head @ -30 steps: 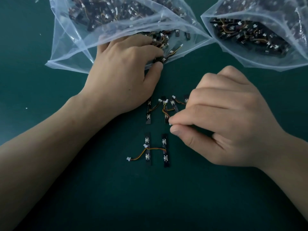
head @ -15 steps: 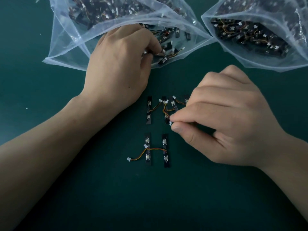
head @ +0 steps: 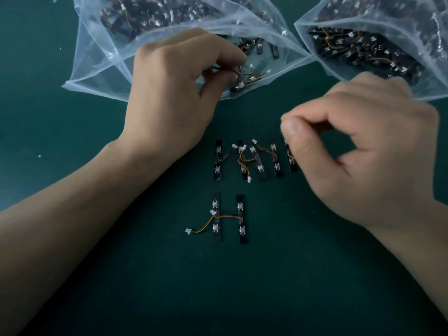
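Small black strip boards with white buttons and orange-yellow wires lie on a dark green mat (head: 242, 294). An upper row of several boards (head: 259, 163) sits in the middle, and a wired pair (head: 240, 219) lies below it. My left hand (head: 169, 98) reaches into the mouth of the left clear bag (head: 97, 76), with thumb and fingers pinching a wired board (head: 238, 84) there. My right hand (head: 363, 154) hovers over the right end of the upper row, fingers curled, thumb and forefinger forming a ring with nothing visible between them.
A second clear bag (head: 434, 90) full of the same boards lies at the top right, just behind my right hand. A few white specks (head: 39, 156) dot the mat on the left. Both forearms cross the lower half of the view.
My right hand let go of the connector it pinched at the upper row and rose up and to the right. My left hand dug deeper into the bag mouth and closed on a board.
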The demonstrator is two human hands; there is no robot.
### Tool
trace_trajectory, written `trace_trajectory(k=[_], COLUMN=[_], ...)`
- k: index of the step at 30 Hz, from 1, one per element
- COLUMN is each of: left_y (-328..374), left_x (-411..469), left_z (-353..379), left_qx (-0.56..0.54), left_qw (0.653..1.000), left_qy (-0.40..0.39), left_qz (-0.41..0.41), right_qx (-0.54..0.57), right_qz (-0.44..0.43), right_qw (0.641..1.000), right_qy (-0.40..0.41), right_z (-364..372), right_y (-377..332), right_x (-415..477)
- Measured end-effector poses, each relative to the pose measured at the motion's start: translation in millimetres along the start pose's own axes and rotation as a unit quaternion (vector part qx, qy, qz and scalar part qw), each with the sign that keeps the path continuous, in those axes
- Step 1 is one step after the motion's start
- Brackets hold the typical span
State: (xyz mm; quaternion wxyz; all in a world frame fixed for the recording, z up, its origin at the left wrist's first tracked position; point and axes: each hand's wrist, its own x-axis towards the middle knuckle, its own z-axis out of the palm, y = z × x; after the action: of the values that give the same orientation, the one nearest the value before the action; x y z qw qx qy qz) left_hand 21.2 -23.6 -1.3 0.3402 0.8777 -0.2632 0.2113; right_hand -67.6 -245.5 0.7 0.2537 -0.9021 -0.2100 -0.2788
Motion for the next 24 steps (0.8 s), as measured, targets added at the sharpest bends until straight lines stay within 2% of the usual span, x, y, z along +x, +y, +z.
trace_trajectory(k=[9,13,17,21,24], left_y=[1.8,2.7,12.5,18.2,14.4], left_x=[-0.7,-3.8,-11.0,-13.7,-10.0], left_z=[0.8,2.5,6.8,7.0,2.8], left_qx=[-0.002,-0.066,-0.172,-0.202,-0.19], left_qw=[1.0,0.996,0.977,0.972,0.976], left_qy=[0.013,0.005,-0.063,-0.075,-0.072], left_qz=[0.019,0.065,0.114,0.097,0.084], right_qx=[0.008,0.0,-0.005,-0.017,-0.003], right_qz=[0.059,0.069,0.05,0.012,0.025], right_qw=[0.998,0.998,0.999,1.0,1.0], right_qy=[-0.005,0.003,-0.001,0.001,0.011], right_z=[0.5,-0.7,-1.7,-0.2,-0.8], right_y=[0.4,0.3,2.4,2.6,1.4], right_x=[0.0,-0.2,1.7,0.7,0.4])
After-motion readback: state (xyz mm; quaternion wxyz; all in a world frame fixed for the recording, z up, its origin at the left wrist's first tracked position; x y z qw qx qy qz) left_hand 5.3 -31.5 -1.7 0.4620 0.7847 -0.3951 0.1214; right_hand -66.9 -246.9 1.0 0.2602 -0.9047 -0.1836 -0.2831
